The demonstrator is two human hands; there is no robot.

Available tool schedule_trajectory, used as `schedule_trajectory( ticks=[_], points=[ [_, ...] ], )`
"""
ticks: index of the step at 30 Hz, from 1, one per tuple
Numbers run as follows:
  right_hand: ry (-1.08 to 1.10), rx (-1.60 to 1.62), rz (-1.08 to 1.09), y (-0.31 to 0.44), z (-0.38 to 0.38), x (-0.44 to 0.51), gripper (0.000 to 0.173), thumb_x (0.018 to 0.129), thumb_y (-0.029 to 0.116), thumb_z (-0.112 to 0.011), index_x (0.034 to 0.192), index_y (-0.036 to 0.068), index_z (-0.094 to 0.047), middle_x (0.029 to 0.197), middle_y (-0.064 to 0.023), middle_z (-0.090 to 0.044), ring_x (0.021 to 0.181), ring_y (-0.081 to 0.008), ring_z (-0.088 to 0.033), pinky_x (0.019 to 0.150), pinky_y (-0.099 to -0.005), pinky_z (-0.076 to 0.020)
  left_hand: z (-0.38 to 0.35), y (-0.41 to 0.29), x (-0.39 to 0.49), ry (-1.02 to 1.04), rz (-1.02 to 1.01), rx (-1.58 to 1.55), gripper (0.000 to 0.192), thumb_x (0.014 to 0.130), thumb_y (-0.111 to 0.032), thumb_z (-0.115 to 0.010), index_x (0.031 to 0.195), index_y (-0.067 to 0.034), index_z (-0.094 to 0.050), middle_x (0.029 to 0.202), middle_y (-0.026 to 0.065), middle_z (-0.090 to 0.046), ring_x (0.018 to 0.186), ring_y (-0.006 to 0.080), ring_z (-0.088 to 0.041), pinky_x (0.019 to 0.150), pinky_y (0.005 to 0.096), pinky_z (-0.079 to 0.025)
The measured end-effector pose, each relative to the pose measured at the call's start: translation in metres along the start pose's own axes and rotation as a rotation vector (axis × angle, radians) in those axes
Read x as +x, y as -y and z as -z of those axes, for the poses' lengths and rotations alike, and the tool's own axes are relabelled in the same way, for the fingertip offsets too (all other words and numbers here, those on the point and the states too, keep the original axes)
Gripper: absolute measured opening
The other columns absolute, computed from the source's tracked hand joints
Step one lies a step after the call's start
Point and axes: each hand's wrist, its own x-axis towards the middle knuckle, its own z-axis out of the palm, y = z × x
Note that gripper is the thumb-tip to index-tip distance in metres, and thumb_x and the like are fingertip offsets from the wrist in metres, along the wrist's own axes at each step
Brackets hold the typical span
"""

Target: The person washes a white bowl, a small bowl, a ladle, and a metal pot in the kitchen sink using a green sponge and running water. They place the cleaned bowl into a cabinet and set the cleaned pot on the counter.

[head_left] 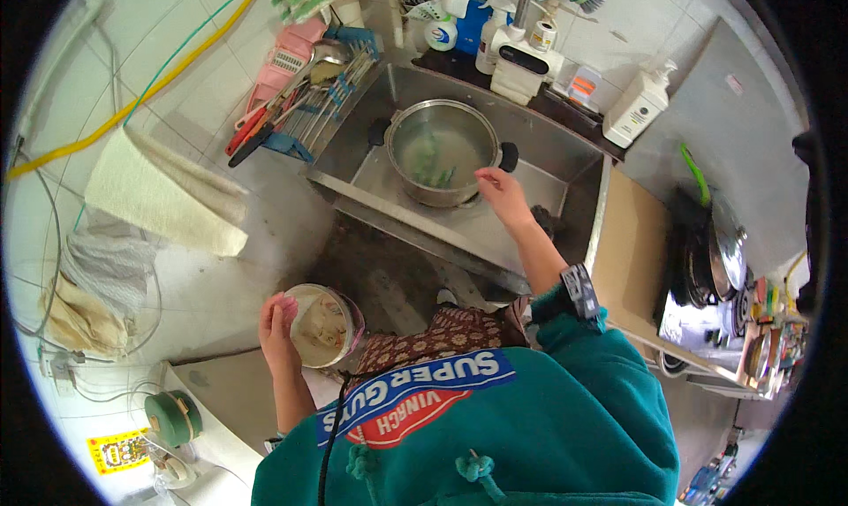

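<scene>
A stainless steel pot [442, 149] with black side handles stands in the metal sink [424, 224], holding cloudy liquid and something green, partly blurred. My right hand [501, 193] is at the pot's lower right rim, fingers curled together; whether it pinches anything small cannot be told. At the left, my left hand [277, 320] is beside a round white tub [320, 325] with a pale inside and brownish marks. A small pink thing [287, 307] shows at its fingertips, too small to name. A dark object [542, 219] lies in the sink beyond my right wrist.
A rack [331, 108] with utensils is left of the sink. The faucet [523, 62], a spray bottle [491, 38] and a white pump bottle [639, 108] line the back. A pan with a glass lid [727, 254] sits at the right. Cloths [165, 191] hang at the left.
</scene>
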Motion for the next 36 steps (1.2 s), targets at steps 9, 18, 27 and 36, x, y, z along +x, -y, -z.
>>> schedule_trajectory(
  ticks=[9,18,27,36],
  points=[
    [0.584,-0.704,0.102,-0.094,-0.109,0.127,0.042,0.081,0.02,-0.049,0.12,0.007,-0.051,0.124,-0.016,-0.05,0.107,-0.0336,-0.052,0.09,-0.042,-0.0432,-0.052,-0.002,-0.013,0.019,0.093,0.249,0.025,0.092,-0.015,-0.047,0.111,0.0,-0.054,0.102,0.0098,-0.06,0.095,0.0182,-0.057,0.086,0.0304,-0.044],
    [0.995,-0.877,0.086,-0.104,-0.064,0.142,0.026,0.077,0.017,-0.053,0.098,0.007,-0.064,0.099,-0.0155,-0.062,0.092,-0.0331,-0.058,0.075,-0.0441,-0.0464,-0.154,0.0,0.062,0.494,0.105,0.428,0.025,0.091,-0.011,-0.047,0.111,0.001,-0.054,0.103,0.01,-0.06,0.098,0.0173,-0.056,0.089,0.0292,-0.042],
    [0.544,-0.344,0.137,-0.035,-0.049,0.063,0.027,0.074,0.006,-0.057,0.1,0.012,-0.062,0.092,-0.0111,-0.054,0.089,-0.032,-0.055,0.076,-0.0408,-0.0463,-0.234,0.027,0.207,0.653,-0.312,0.626,0.031,0.087,-0.011,-0.051,0.118,-0.006,-0.05,0.12,0.0113,-0.051,0.112,0.0253,-0.049,0.091,0.0324,-0.04],
    [0.082,-0.778,0.327,-0.024,-0.148,0.203,0.027,0.072,0.006,-0.058,0.099,0.009,-0.06,0.094,-0.0132,-0.054,0.08,-0.0324,-0.058,0.072,-0.0418,-0.0477,-0.271,0.063,0.278,0.611,-0.445,0.73,0.046,0.083,-0.015,-0.056,0.127,-0.007,-0.042,0.133,0.0138,-0.04,0.123,0.033,-0.036,0.101,0.0392,-0.032]
  ],
)
